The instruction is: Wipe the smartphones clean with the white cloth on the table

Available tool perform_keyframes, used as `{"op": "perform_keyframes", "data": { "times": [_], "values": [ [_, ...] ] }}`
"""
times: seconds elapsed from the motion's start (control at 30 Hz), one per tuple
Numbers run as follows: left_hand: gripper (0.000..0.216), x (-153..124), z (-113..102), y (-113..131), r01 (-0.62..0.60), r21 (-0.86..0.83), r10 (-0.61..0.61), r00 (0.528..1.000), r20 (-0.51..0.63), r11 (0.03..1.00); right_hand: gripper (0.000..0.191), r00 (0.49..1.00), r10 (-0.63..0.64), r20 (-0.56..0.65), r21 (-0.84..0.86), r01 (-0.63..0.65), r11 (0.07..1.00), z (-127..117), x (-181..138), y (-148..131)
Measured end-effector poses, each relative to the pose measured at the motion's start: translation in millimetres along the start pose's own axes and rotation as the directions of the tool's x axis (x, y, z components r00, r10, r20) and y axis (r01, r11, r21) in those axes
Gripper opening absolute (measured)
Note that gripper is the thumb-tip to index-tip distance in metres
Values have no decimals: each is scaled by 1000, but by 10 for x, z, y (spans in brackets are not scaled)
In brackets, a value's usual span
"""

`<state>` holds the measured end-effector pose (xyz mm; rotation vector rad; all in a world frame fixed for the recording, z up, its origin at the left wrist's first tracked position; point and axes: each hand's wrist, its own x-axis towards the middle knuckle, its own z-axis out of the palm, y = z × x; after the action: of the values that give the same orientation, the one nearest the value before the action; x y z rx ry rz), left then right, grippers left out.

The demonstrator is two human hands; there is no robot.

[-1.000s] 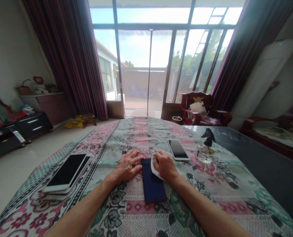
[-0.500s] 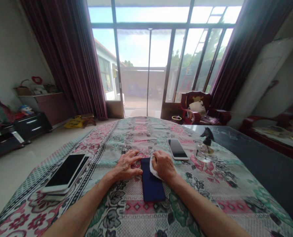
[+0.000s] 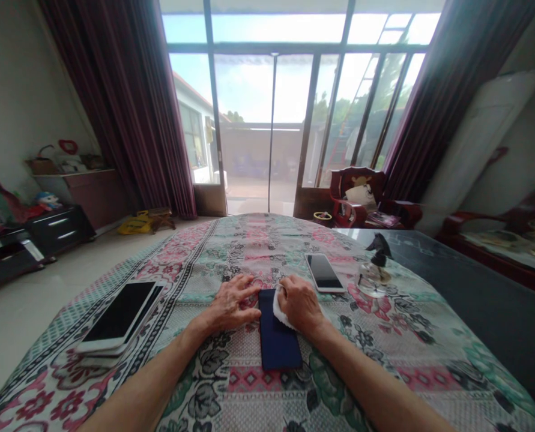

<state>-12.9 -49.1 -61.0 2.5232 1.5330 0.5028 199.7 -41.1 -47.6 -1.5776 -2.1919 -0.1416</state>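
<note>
A dark blue phone (image 3: 277, 339) lies lengthwise on the flowered tablecloth (image 3: 231, 390) in front of me. My left hand (image 3: 232, 301) rests flat with spread fingers on the cloth, touching the phone's upper left edge. My right hand (image 3: 299, 302) is closed round a small white cloth (image 3: 278, 311) and presses it onto the phone's upper right part.
A white phone (image 3: 323, 272) lies screen up to the right of my hands. A clear glass spray bottle (image 3: 374, 273) with a black head stands beyond it. Two stacked white devices (image 3: 116, 317) lie at the left. A dark glass table (image 3: 465, 294) adjoins on the right.
My right hand with the white cloth has shifted slightly over the top of the blue phone. My left hand stays where it was.
</note>
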Motion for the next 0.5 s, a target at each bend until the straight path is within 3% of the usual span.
{"op": "perform_keyframes", "data": {
  "times": [0.5],
  "values": [
    [64,-9,-60,27,7,-3,-6,995,100,1000,18,1000,12,-16,-24,-12,1000,35,-24,3]
  ]
}}
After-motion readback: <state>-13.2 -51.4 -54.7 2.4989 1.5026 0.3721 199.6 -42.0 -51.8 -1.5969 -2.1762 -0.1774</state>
